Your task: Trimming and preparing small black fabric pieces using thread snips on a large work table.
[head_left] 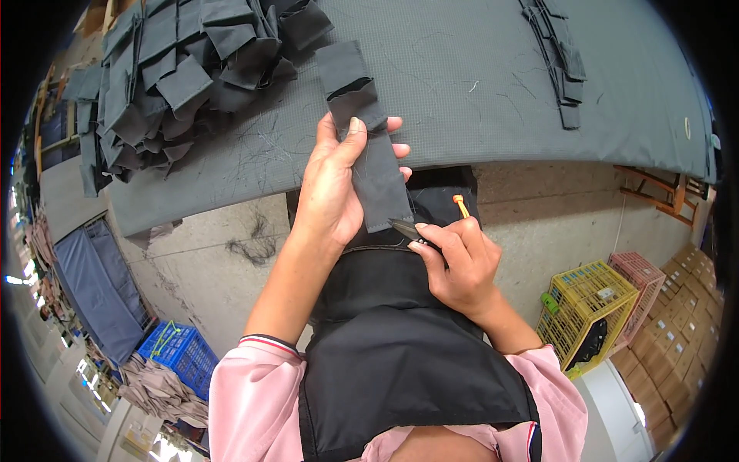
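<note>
My left hand (332,181) is closed on a dark grey fabric strip (381,181), thumb on top and fingertips showing past its right edge. Folded layers show at the strip's upper part, and its lower end hangs past the table's front edge. Thread snips (403,229) are in my right hand (464,258), their dark blades at the strip's lower right corner. An orange piece (460,202) sticks up behind the right fingers; whether it belongs to the snips I cannot tell.
Many similar strips are heaped (165,85) on the table's left; a short row (558,61) lies far right. Loose threads litter the grey-covered table (462,131). Yellow (585,308) and pink crates (639,273) and cartons (670,339) stand right, a blue crate (181,354) left.
</note>
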`<state>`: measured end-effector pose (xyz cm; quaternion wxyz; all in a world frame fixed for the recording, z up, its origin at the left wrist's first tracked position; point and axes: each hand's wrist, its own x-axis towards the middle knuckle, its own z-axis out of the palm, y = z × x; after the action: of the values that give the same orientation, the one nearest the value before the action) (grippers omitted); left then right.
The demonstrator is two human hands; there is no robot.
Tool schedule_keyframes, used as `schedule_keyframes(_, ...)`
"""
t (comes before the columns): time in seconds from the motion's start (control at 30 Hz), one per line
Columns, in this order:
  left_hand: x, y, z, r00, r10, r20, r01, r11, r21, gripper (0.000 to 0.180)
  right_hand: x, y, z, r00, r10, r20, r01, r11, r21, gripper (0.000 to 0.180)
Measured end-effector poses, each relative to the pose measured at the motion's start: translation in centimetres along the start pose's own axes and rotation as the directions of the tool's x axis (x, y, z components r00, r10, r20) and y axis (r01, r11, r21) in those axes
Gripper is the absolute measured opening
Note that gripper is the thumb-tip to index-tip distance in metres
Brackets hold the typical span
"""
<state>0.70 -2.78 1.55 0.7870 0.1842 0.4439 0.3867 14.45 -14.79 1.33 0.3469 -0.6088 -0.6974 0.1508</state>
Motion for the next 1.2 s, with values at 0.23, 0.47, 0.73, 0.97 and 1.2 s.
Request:
schedule_keyframes(0.23, 0.1, 0.0, -0.3, 1.000, -0.022, 0.020, 0.022, 1.000, -0.001, 0.024, -0.4, -0.1, -0.7, 0.996, 0.089, -0.017, -0.086, 0.987, 0.134, 0.028)
schedule_keyframes(0.47, -0.1, -0.1, -0.1, 0.995, -0.038, 0.095, 0.038, 0.999, 0.007, 0.035, 2.5, -0.4, -1.0, 0.977, 0.022, 0.210, -0.060, 0.982, 0.181, 0.028)
schedule_keyframes(0.73, -0.2, 0.2, -0.1, 0.982, -0.150, 0.113, 0.154, 0.988, -0.024, 0.034, 3.1, 0.5, -0.7, 0.958, -0.137, 0.251, 0.093, 0.980, 0.178, 0.031)
schedule_keyframes(0.97, 0.0, 0.2, -0.2, 0.967, -0.214, 0.138, 0.222, 0.974, -0.048, 0.035, 2.2, 1.2, -0.8, 0.954, -0.252, 0.165, 0.235, 0.965, 0.116, 0.034)
schedule_keyframes(1.2, -0.3, 0.0, -0.3, 0.979, -0.096, 0.178, 0.096, 0.995, 0.008, 0.036, 4.8, 1.0, -0.7, 0.942, 0.211, 0.259, -0.306, 0.858, 0.412, 0.046)
